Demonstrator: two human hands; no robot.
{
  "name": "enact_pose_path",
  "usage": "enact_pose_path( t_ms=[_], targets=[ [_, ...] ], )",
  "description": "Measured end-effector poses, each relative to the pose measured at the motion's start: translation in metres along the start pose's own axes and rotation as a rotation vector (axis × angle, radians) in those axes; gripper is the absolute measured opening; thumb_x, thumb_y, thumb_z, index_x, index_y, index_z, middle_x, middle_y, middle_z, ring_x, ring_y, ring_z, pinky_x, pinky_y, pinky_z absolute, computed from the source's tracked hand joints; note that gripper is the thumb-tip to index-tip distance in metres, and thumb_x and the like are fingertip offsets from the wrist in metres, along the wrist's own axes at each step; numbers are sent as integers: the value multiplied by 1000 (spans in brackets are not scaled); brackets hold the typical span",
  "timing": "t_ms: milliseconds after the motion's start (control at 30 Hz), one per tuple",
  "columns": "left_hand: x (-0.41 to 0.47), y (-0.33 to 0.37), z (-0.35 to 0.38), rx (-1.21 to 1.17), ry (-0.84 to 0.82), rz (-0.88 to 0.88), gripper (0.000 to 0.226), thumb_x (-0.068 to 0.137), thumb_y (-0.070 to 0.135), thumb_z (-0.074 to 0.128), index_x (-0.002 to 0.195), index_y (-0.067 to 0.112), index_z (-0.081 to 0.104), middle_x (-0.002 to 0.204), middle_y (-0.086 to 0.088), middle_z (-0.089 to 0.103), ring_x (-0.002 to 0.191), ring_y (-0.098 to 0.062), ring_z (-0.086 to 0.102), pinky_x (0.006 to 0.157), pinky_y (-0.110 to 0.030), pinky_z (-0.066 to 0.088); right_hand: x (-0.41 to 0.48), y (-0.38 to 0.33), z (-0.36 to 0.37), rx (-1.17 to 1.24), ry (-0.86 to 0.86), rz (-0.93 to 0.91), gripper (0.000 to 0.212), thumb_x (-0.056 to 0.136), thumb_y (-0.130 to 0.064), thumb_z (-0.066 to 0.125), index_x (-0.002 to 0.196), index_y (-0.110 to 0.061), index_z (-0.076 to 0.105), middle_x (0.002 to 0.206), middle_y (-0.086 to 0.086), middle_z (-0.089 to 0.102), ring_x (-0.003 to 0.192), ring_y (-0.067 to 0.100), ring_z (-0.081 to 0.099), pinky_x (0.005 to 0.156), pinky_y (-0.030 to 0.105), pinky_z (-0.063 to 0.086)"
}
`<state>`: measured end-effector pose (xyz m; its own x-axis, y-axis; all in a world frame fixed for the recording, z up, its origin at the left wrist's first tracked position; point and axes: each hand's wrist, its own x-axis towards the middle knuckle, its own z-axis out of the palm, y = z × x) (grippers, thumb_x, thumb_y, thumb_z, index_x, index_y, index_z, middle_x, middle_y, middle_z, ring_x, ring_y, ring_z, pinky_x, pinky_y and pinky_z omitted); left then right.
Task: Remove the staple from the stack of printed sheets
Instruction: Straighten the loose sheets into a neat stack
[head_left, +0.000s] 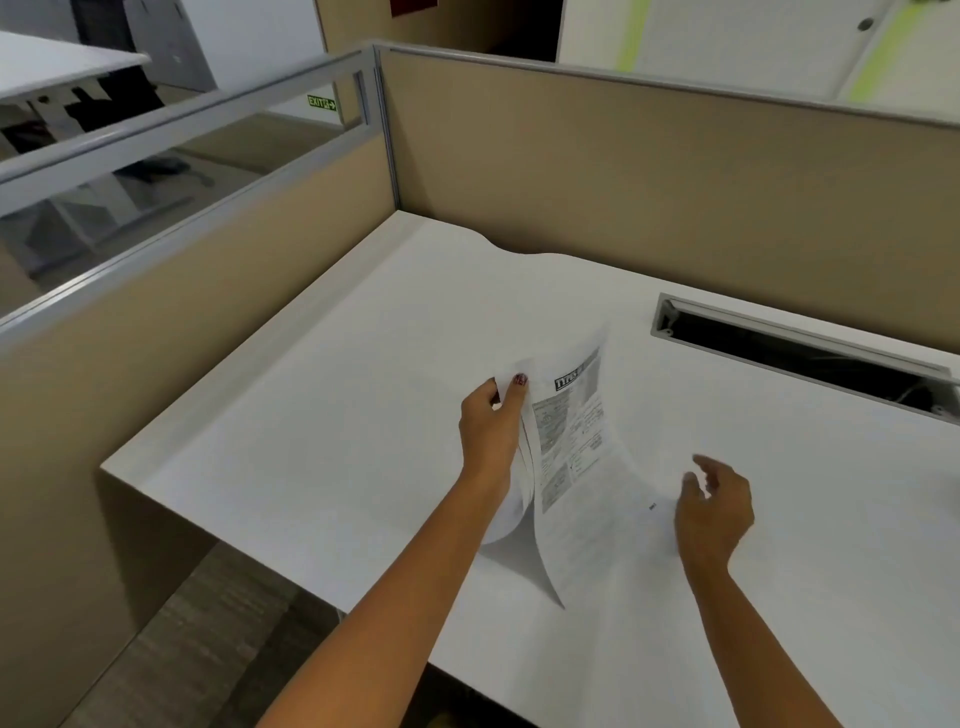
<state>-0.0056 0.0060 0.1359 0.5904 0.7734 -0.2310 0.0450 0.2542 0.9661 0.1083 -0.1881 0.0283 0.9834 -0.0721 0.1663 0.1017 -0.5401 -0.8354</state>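
Nearest to the viewer, two bare forearms reach forward over the white desk. The right hand hovers a little above the desk surface. Its fingers are loosely bent and apart, and they hold nothing. Just beside its thumb, on the side toward the other hand, there is a small dark mark. It is too small to tell whether this is the staple, or whether it lies on the paper or on the desk.

The left hand is further forward and grips the stack of printed sheets near its upper corner. The thumb, with a dark painted nail, presses on the printed face, and the other fingers are curled behind the paper. From this grip the stack hangs partly lifted. The pages curl and separate below the fingers, while the lower edge and the side toward the right hand seem to rest on the desk. The top page shows black printed text and a bold heading just beyond the thumb.

Beyond the right fingers a long dark cable slot with a grey frame is set into the desk. Behind both hands stands a beige partition. Far beyond the left fingers there is a glass panel in a grey frame and a small green exit sign.
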Motion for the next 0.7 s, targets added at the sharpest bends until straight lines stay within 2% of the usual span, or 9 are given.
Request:
enact_pose_path(
  t_ms=[67,133,200,267,333,400,533,633,700],
  targets=[
    [0,9,0,8,-88,17,20,94,26,56,93,11,69,98,-12,71,89,-23,67,79,-35,53,4,-17,1,171,-123,-39,39,90,-9,66,127,-15,58,129,7,57,113,22,55,96,34,46],
    [3,22,-2,-11,-195,31,17,94,25,57,97,15,70,103,-10,72,95,-24,68,85,-37,56,10,-33,0,356,-332,-7,61,87,-23,71,141,-26,42,142,-5,48,125,12,46,104,30,37],
    [7,35,-6,-16,-269,46,16,93,25,57,99,17,71,100,-5,74,94,-21,69,86,-36,56,19,-47,0,527,-549,44,79,82,-32,72,148,-33,28,151,-9,39,134,11,37,111,33,29],
    [12,44,-11,-16,-306,58,16,92,26,58,96,20,72,95,-1,75,91,-18,70,83,-33,57,26,-55,0,646,-724,15,78,83,-27,73,147,-30,29,150,-1,43,137,18,40,113,41,31],
    [19,49,-16,-33,-318,47,16,92,27,59,96,19,72,92,-1,76,88,-18,71,80,-32,58,28,-60,2,703,-848,-51,65,84,-18,69,142,-20,38,141,8,54,131,27,50,108,49,39],
    [26,53,-21,-84,-315,13,16,92,25,59,96,17,72,88,0,76,84,-18,71,74,-30,58,27,-63,2,725,-930,-56,59,85,-16,67,138,-15,44,137,11,57,127,31,54,106,49,43],
    [37,49,-31,-163,-237,-44,19,91,26,60,97,11,72,91,-4,75,85,-21,69,82,-36,56,18,-63,0,705,-955,-35,42,88,-15,66,130,-13,58,128,9,65,120,26,60,102,36,49],
    [40,41,-35,-97,-163,-44,35,91,42,56,106,14,70,102,-5,74,92,-21,69,85,-37,55,7,-62,1,705,-818,38,37,87,-14,66,124,-12,62,122,9,69,114,27,64,99,43,52],
    [40,34,-36,18,-148,-75,48,91,56,45,115,21,66,107,0,71,96,-21,67,82,-36,55,2,-58,3,711,-732,92,35,88,-12,67,123,-11,63,120,9,69,111,28,66,95,46,52]
  ],
)
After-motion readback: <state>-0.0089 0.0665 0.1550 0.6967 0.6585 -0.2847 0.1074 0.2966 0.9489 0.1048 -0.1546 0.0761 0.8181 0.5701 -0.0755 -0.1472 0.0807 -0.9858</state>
